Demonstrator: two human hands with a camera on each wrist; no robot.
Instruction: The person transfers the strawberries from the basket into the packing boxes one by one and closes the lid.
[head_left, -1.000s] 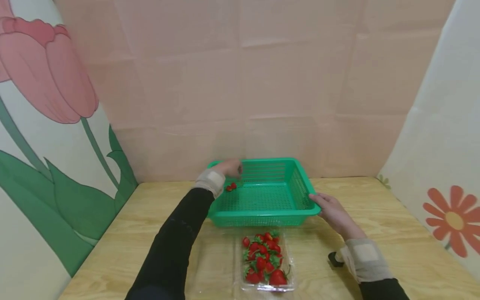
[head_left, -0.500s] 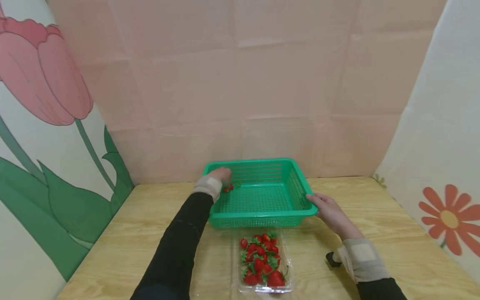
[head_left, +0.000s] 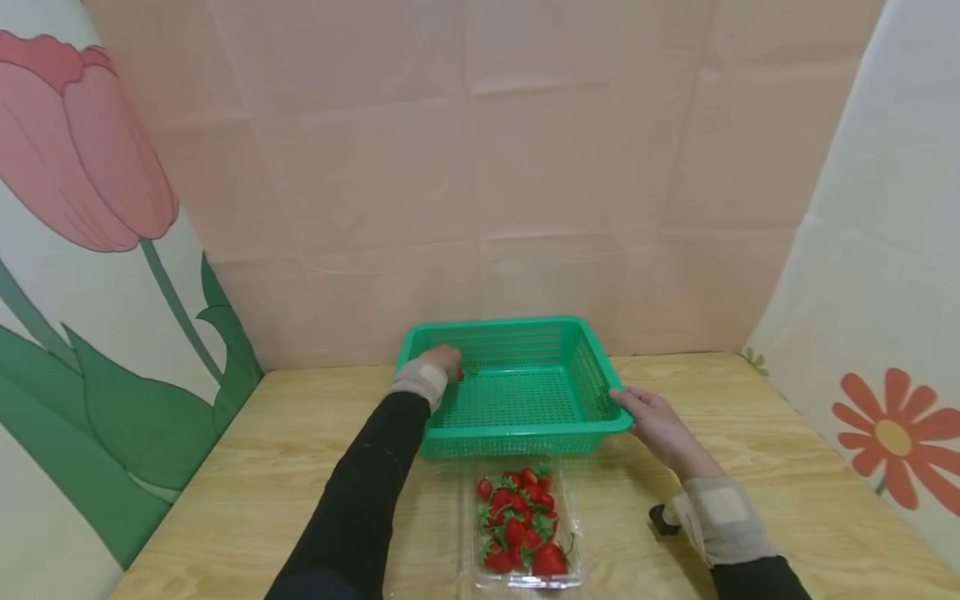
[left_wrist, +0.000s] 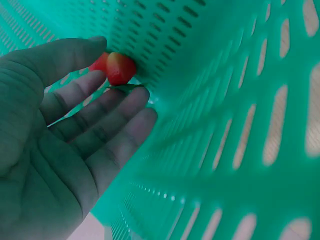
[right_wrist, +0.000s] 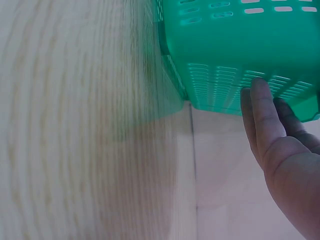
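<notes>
Strawberry (left_wrist: 119, 67) sits at my left hand (left_wrist: 65, 145) fingertips, grip spread and relaxed, inside the green basket (head_left: 517, 396) at its left wall. Best released low so it doesn't roll. Left arm reaches forward over the rim; right hand (head_left: 660, 425), fingers straight, steadies the basket's right edge on the desk (head_left: 787, 467).

Table (head_left: 787, 467): light wooden top with visible grain.
Back wall (head_left: 480, 167): pale pink creased sheet.
Left panel (head_left: 82, 167): white, painted with a large pink tulip and green leaves.
Right panel (head_left: 892, 433): white, with an orange daisy.
Small black object (head_left: 660, 518): on the table near the front edge.
</notes>
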